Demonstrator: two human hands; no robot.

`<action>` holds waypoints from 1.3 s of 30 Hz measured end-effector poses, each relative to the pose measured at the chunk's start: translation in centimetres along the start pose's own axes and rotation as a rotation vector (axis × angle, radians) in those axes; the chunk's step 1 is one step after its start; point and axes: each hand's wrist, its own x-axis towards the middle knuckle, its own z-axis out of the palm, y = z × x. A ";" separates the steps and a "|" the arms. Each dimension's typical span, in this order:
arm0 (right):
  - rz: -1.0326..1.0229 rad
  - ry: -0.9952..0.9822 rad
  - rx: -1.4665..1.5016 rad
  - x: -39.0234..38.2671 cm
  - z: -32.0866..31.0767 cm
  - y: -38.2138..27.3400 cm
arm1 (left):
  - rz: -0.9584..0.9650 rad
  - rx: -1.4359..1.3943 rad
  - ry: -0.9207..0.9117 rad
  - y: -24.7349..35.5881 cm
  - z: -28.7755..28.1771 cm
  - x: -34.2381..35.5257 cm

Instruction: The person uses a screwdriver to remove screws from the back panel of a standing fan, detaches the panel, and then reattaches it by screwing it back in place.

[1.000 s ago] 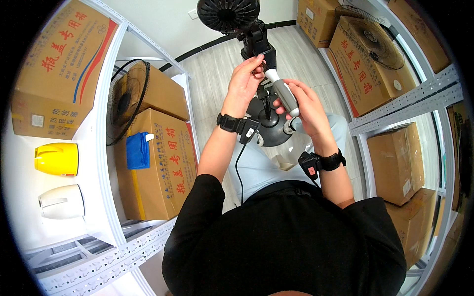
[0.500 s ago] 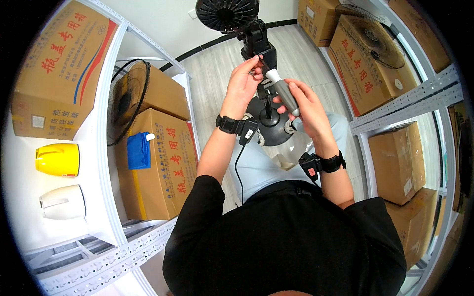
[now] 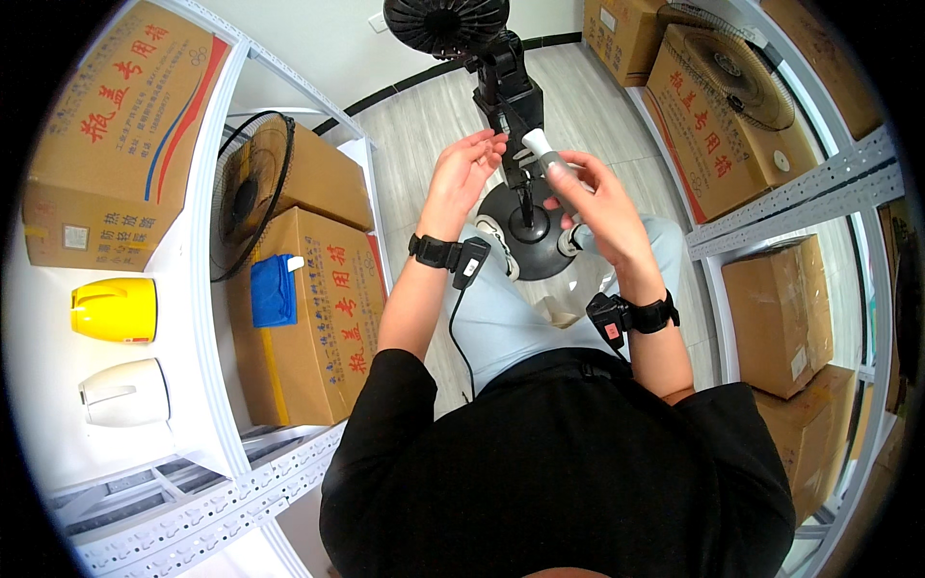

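Note:
My right hand (image 3: 599, 207) is closed round the grey handle of a screwdriver (image 3: 540, 144) with a white collar. Its dark shaft points up and to the left, in front of the black stand fan. Just left of the shaft, my left hand (image 3: 467, 173) is raised with its fingers loosely apart; nothing shows in them. Beyond both hands stands the black fan (image 3: 445, 21), its housing without a front guard, on a dark pole. The fan's round base (image 3: 528, 246) rests on the floor between my feet.
On the left shelf stand a yellow kettle (image 3: 114, 310) and a white kettle (image 3: 125, 393). A black fan guard (image 3: 252, 193) leans on cartons there, near a blue cloth (image 3: 274, 291). At right, another guard (image 3: 727, 63) lies against a carton (image 3: 708, 130); more cartons (image 3: 779, 318) fill the metal rack.
My left fingers have come away from the screwdriver's shaft, moving slightly left and down, and have loosened. My right hand has shifted on the handle, which is now blurred and more covered.

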 end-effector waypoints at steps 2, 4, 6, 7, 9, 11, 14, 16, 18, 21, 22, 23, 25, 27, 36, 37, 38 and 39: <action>-0.080 0.045 -0.171 -0.2 0.5 0.2 | -0.008 0.008 0.036 -0.2 -0.6 -0.2; -0.074 0.071 -0.177 -0.2 0.6 0.2 | -0.017 0.014 0.077 -0.2 -0.9 -0.3; 0.043 0.039 0.013 0.1 0.1 0.1 | -0.039 0.037 0.064 -0.3 -1.7 -0.1; 0.102 0.023 0.107 0.2 0.0 0.1 | -0.049 0.049 0.058 -0.4 -2.0 -0.1; 0.103 0.009 0.130 0.2 -0.1 0.4 | -0.039 0.094 0.096 -0.6 -2.4 0.0; 0.077 0.020 0.059 0.1 -0.1 0.4 | -0.039 0.129 0.118 -0.7 -2.6 0.0; -0.011 0.057 -0.145 0.0 0.4 0.5 | -0.047 0.164 0.122 -0.8 -3.3 0.4; -0.071 0.072 -0.231 0.3 0.4 1.2 | -0.053 0.179 0.113 -0.9 -3.6 0.5; -0.098 0.109 -0.299 0.0 0.7 1.0 | -0.055 0.150 0.111 -1.3 -3.7 0.6; -0.093 0.131 -0.342 -0.6 0.9 0.4 | -0.061 0.067 0.085 -1.9 -3.7 0.3; -0.084 0.134 -0.347 -0.8 0.9 0.3 | -0.063 0.033 0.072 -2.1 -3.7 0.3; -0.089 0.140 -0.337 -1.1 0.8 0.4 | -0.065 0.039 0.070 -2.3 -3.6 0.2; -0.096 0.151 -0.318 -1.7 0.5 0.7 | -0.072 0.049 0.069 -2.7 -3.5 0.0; -0.138 0.145 -0.320 -2.4 -0.3 1.7 | -0.058 0.033 0.048 -3.4 -3.8 -0.1; 0.004 0.013 -0.222 -3.0 -5.4 11.1 | 0.000 -0.016 0.010 -7.8 -5.1 0.2; 0.017 0.012 -0.239 -3.0 -5.6 11.6 | 0.011 -0.012 0.005 -8.1 -5.2 0.2; 0.031 0.011 -0.257 -3.1 -5.8 12.0 | 0.012 0.001 0.013 -8.4 -5.4 0.2; 0.024 0.015 -0.253 -3.1 -6.0 12.4 | 0.010 0.015 0.019 -8.6 -5.3 0.1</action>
